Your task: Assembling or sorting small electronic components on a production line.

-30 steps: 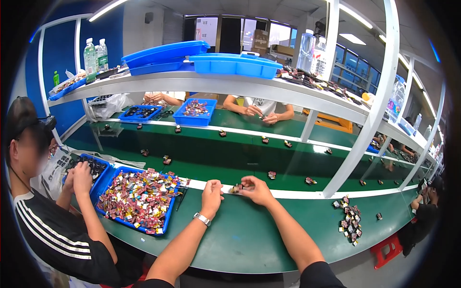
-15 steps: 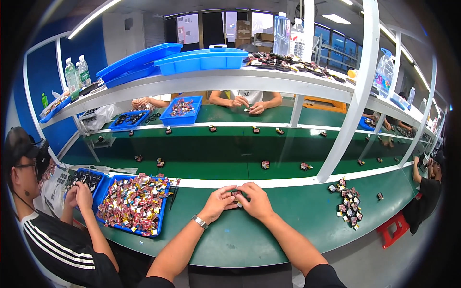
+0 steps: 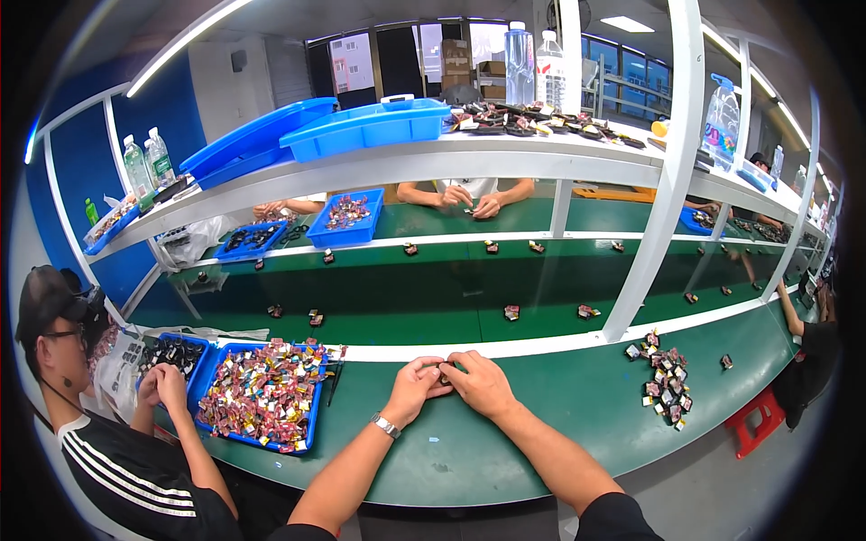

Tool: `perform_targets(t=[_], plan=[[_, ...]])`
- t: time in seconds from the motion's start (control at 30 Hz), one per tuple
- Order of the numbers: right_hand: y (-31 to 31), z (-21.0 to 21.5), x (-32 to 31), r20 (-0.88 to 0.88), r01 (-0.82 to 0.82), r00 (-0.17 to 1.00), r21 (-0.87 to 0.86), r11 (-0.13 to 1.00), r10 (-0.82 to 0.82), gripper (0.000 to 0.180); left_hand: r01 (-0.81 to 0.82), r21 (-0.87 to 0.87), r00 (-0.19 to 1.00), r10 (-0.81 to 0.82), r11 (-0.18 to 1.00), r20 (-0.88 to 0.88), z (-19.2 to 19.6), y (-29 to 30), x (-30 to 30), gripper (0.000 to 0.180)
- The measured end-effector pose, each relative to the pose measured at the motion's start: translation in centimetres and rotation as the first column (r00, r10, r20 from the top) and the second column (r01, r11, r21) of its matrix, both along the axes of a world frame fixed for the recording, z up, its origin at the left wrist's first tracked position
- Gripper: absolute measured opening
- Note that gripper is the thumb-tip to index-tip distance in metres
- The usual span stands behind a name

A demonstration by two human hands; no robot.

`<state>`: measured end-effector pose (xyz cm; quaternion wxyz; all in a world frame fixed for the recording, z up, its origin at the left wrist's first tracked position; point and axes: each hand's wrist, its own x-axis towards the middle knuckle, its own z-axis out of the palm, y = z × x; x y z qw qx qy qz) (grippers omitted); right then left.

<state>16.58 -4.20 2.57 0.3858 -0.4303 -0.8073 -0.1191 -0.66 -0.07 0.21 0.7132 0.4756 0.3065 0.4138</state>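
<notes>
My left hand, with a metal-banded watch on its wrist, and my right hand meet over the green work surface. Between their fingertips they grip a small dark piece; fingers cover most of it, so its kind is unclear. To the left, a blue tray is heaped with small red, white and yellow wired parts. Over on the right lies a loose pile of small black parts with red and white faces, and one more such part sits apart from it.
A white rail separates my surface from a green belt with spaced small parts. A slanting white post rises at right. Overhead, a shelf carries blue trays and bottles. A co-worker sits at left; others work across and far right.
The whole view has shifted slightly. My hands stay together, and the fingers now hide more of the small piece. Parts on the belt appear a little farther right.
</notes>
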Motion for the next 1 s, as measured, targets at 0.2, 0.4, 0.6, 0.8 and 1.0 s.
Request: perform_targets(t=[0.2, 0.4, 0.6, 0.8, 1.0], plan=[[0.2, 0.0, 0.5, 0.013, -0.005, 1.000, 0.011, 1.000, 0.005, 0.022, 0.004, 0.052, 1.000, -0.004, 0.999, -0.005, -0.2, 0.0, 0.7, 0.023], [0.2, -0.6, 0.5, -0.004, -0.008, 1.000, -0.014, 1.000, 0.008, 0.026, 0.018, 0.038, 0.999, -0.016, 0.999, -0.045, -0.2, 0.1, 0.2, 0.024], [0.5, 0.2, 0.4, -0.011, -0.060, 0.998, -0.031, 0.998, 0.059, 0.023, 0.027, 0.017, 0.999, -0.027, 0.999, 0.026, 0.0, 0.2, -0.2, 0.025], [0.5, 0.8, 1.0, -0.115, -0.162, 0.983, -0.158, 0.974, 0.145, 0.021, 0.030, 0.028, 0.999, -0.030, 0.999, -0.023, 0.2, 0.0, 0.0, 0.026], [0.4, 0.5, 1.2, -0.156, -0.163, 0.979, -0.186, 0.969, 0.135, 0.017, 0.069, 0.027, 0.998, -0.069, 0.997, -0.006, -0.3, 0.1, -0.3, 0.028]])
